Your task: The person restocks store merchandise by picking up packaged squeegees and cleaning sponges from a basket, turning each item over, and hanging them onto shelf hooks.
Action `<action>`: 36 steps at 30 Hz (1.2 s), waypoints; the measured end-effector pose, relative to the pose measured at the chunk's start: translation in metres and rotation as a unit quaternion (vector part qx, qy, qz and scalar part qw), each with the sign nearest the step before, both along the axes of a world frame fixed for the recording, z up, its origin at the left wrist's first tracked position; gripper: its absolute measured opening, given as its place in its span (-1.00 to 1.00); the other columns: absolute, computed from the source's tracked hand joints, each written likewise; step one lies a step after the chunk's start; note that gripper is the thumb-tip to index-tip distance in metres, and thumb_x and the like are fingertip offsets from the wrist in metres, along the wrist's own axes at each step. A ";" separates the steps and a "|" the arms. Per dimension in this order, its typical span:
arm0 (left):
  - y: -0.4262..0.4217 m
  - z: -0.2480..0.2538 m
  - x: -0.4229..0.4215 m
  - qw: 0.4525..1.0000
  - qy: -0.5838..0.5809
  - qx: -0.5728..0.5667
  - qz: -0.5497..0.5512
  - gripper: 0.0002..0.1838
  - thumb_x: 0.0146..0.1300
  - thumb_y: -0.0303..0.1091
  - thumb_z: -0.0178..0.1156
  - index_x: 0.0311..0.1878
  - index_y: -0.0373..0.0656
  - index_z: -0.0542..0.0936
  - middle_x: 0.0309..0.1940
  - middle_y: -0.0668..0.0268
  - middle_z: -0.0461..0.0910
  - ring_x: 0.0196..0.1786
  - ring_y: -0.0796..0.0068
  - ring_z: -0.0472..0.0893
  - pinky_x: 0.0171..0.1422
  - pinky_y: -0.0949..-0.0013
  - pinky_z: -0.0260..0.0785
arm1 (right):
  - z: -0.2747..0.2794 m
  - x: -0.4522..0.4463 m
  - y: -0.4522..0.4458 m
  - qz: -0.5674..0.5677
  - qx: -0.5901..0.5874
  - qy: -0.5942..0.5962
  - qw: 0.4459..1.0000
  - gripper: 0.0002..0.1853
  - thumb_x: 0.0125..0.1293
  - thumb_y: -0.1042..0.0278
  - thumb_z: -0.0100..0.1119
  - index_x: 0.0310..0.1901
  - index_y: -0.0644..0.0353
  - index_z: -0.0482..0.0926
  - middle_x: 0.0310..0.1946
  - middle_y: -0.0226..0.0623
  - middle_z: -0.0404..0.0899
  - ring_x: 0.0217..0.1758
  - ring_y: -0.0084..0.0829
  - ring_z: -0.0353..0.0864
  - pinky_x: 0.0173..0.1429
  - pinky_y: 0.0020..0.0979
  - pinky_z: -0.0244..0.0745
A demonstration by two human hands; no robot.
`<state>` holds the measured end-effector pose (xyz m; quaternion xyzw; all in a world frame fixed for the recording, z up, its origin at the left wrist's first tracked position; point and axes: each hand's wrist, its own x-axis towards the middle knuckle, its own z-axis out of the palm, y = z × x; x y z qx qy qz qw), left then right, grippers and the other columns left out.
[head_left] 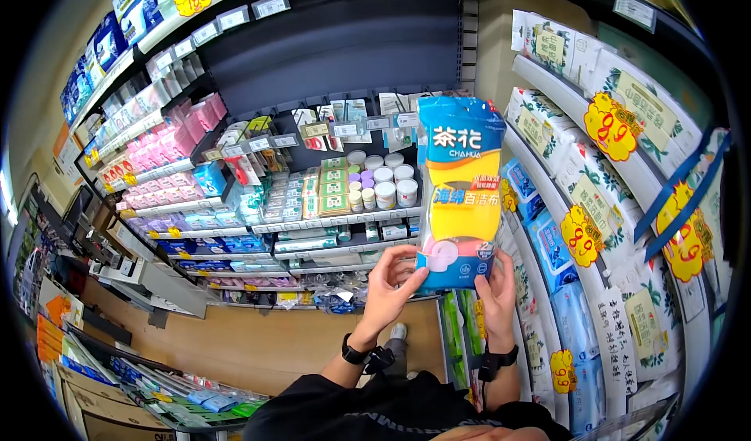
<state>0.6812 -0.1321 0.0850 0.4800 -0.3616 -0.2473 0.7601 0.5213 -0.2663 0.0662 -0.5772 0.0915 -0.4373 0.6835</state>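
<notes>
Upright in front of me is a pack of sponge cloths (467, 214), blue at top and bottom with yellow and pink showing through its clear middle. CHAHUA is printed on it. My left hand (391, 283) grips the lower left corner, thumb on the front and fingers behind. On the lower right edge, my right hand (496, 292) pinches the pack in the same way. The fingers behind the pack are partly hidden. Both wrists wear black straps.
Shelves (328, 220) ahead carry white round tubs (385, 192), boxes and hanging packs. Pink packs (168, 137) line the left shelves. Close on the right, curved shelves hold tissue packs (594, 190) with yellow price tags (612, 128). Brown floor (258, 331) lies below; another rack stands lower left.
</notes>
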 end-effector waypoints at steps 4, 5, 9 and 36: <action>-0.034 0.010 0.030 0.999 -0.047 -0.013 0.009 -0.59 0.32 -0.53 0.33 0.19 -0.27 0.47 0.12 0.25 0.55 0.04 0.55 0.64 0.03 0.50 0.57 | 0.010 0.032 -0.024 -0.018 -0.009 -0.019 1.000 -0.36 0.43 0.57 0.15 0.45 0.33 0.10 0.24 -0.03 0.48 0.32 -0.36 0.45 0.42 -0.36 0.27; -0.042 0.018 0.037 0.999 -0.041 0.008 0.008 -0.60 0.32 -0.58 0.30 0.19 -0.29 0.47 0.13 0.23 0.53 0.06 0.54 0.63 0.06 0.48 0.56 | 0.014 0.041 -0.031 -0.036 -0.011 -0.031 0.999 -0.37 0.44 0.57 0.14 0.46 0.32 0.10 0.25 -0.02 0.47 0.32 -0.35 0.45 0.42 -0.35 0.28; -0.086 0.029 0.076 0.999 -0.052 -0.002 0.003 -0.61 0.33 -0.59 0.28 0.20 -0.31 0.47 0.13 0.22 0.52 0.07 0.53 0.62 0.06 0.49 0.55 | 0.042 0.085 -0.061 -0.080 -0.039 -0.059 0.994 -0.33 0.45 0.59 0.11 0.51 0.29 0.04 0.29 0.03 0.45 0.35 -0.32 0.43 0.43 -0.34 0.28; -0.294 0.112 0.248 0.978 -0.183 -0.085 -0.045 -0.61 0.35 -0.38 0.33 0.21 -0.23 0.55 0.09 0.21 0.62 -0.03 0.54 0.68 -0.17 0.54 0.56 | 0.095 0.247 -0.230 -0.210 -0.115 -0.121 0.963 -0.36 0.49 0.55 0.08 0.53 0.35 0.09 0.30 0.01 0.46 0.37 -0.36 0.44 0.45 -0.36 0.30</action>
